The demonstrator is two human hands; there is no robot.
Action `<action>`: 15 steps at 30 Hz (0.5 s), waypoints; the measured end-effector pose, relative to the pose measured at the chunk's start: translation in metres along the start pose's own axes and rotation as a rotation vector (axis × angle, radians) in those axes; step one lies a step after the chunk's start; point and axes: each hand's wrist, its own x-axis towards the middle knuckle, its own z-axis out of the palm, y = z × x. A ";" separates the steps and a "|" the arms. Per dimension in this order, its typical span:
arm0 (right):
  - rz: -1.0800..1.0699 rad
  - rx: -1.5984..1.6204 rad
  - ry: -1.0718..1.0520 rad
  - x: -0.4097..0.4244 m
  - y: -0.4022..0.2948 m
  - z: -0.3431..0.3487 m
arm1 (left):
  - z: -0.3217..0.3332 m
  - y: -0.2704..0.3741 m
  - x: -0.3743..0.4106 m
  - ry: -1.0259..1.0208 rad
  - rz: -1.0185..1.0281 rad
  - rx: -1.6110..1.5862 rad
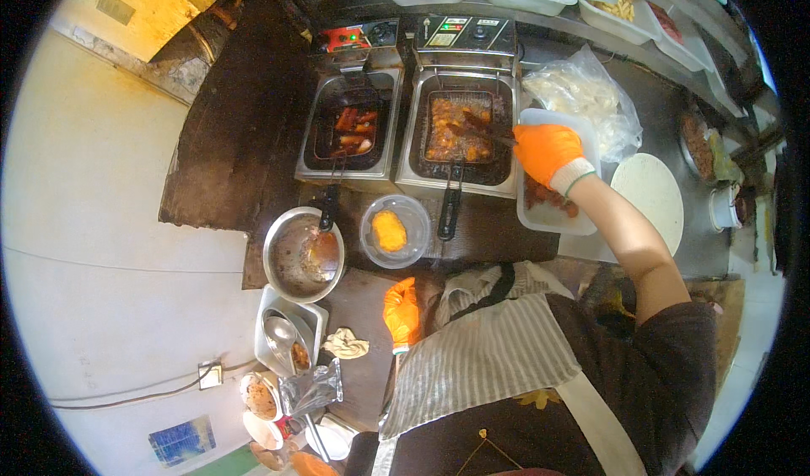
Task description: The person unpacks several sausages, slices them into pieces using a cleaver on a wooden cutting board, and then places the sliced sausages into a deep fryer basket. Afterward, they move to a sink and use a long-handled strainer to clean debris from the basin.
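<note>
My right hand (549, 153), in an orange glove with a pale cuff, grips dark tongs (484, 129). Their tips reach into the wire basket (461, 159) of the right fryer (408, 159), among browned fried pieces (452, 121) in bubbling oil. Below my right hand is a white plastic tray (547, 223) with reddish-brown pieces (544, 197), partly covered by the hand and forearm. My left hand (402, 314), also orange-gloved, hangs low beside the striped apron (487, 356). Its fingers look curled, and its palm is hidden. Nearest it is a clear round bowl (417, 254) holding a yellow breaded piece (389, 230).
The left fryer (304, 166) holds sausage-like pieces (354, 131) in its basket. A black basket handle (328, 207) overhangs a steel bowl (272, 261). A plastic bag (582, 93) and white round board (652, 191) lie right. A crumpled cloth (346, 344) lies near steel bowls.
</note>
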 end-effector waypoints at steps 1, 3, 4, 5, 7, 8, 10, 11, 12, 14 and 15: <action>0.018 -0.008 -0.027 0.000 -0.006 -0.003 | -0.001 -0.001 0.000 0.002 -0.001 0.000; -0.002 0.107 0.049 0.010 0.001 0.047 | 0.005 0.000 0.004 -0.028 0.010 -0.018; -0.019 0.162 0.089 0.018 0.002 0.071 | 0.007 0.000 0.005 -0.039 0.015 -0.025; -0.029 0.199 0.122 0.012 -0.007 0.084 | 0.008 0.000 0.006 -0.040 0.014 -0.028; -0.045 0.221 0.135 -0.006 -0.019 0.073 | 0.007 -0.002 0.007 -0.037 0.009 -0.027; -0.065 0.190 0.098 -0.014 -0.021 0.056 | 0.006 -0.004 0.006 -0.034 0.005 -0.022; -0.108 0.174 0.118 -0.018 -0.005 0.028 | 0.006 -0.004 0.007 -0.035 0.006 -0.026; -0.128 0.164 0.126 -0.014 0.003 0.021 | 0.007 -0.003 0.008 -0.037 0.006 -0.028; -0.073 0.166 0.131 -0.006 0.007 0.019 | 0.009 -0.002 0.006 -0.042 0.005 -0.030; 0.019 0.180 0.134 0.020 0.007 0.024 | 0.007 -0.001 0.006 -0.036 0.002 -0.020; -0.026 0.052 0.078 0.030 0.015 0.033 | 0.013 0.000 0.009 -0.055 0.008 -0.032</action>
